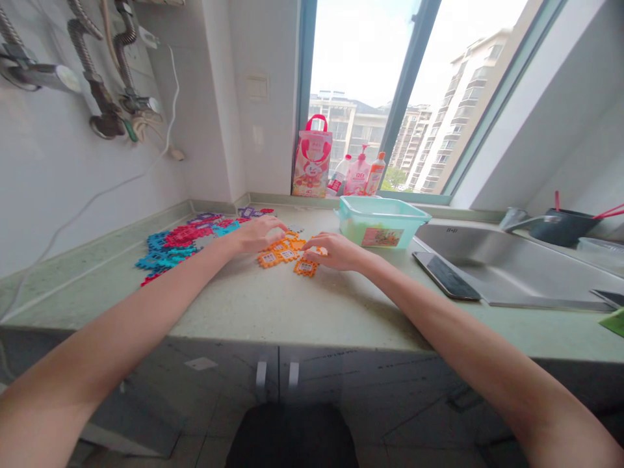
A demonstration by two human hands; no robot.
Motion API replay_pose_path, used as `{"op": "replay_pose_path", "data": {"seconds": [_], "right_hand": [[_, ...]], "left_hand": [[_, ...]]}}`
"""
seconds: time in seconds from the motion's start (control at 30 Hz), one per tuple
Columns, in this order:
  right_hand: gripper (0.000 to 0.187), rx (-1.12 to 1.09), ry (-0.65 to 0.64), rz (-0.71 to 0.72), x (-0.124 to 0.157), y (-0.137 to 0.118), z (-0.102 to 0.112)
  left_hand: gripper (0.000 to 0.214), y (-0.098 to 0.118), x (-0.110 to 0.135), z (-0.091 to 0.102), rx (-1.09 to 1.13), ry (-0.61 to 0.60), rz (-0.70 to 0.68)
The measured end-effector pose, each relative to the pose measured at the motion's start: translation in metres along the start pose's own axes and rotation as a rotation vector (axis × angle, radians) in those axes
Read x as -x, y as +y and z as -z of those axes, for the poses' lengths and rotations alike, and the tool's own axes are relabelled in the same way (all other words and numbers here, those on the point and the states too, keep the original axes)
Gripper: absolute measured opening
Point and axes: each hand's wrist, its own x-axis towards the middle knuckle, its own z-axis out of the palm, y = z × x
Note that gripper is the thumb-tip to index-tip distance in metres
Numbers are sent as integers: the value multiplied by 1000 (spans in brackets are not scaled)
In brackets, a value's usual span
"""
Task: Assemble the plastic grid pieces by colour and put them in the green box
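Several orange interlocking tiles [281, 249] with notched edges and pale printed labels lie together on the counter. My left hand [258, 235] reaches over their back left side, fingers apart, its thumb close to the nearest tiles. My right hand [336, 251] has its fingertips and thumb on a separate orange tile [305, 268] at the right of the group. To the left is a loose heap of blue, red and purple tiles [188, 235], partly hidden behind my left forearm.
A mint-green plastic tub [400, 229] stands behind my right hand. A phone [446, 275] lies by the steel sink [517, 273]. Along the windowsill stand a pink bag [312, 162] and several bottles [358, 172]. A white cable [97, 198] hangs down the left wall.
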Motion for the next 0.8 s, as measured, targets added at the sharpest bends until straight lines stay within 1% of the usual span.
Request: {"op": "replay_pose_path", "data": {"seconds": [0.07,0.13,0.23,0.37,0.5,0.6,0.67,0.8], "right_hand": [[22,58,17,-30,2,10,2],[23,95,12,-45,5,19,4],[26,100,-20,-43,7,27,5],[31,43,-66,1,7,28,5],[34,-23,-78,45,6,22,5],[35,-55,-78,62,7,17,6],[34,-75,-91,46,8,15,7],[32,-144,-136,1,10,11,11]], "left_hand": [[54,-6,5,13,-69,-51,-3],[53,-11,9,22,-92,-95,51],[56,-15,13,27,-96,-153,115],[63,-11,13,26,-92,-185,176],[60,-7,11,20,-114,-173,197],[55,-13,10,12,-107,-153,207],[55,-19,8,9,-77,-135,208],[60,-25,9,11,-6,-100,226]]}}
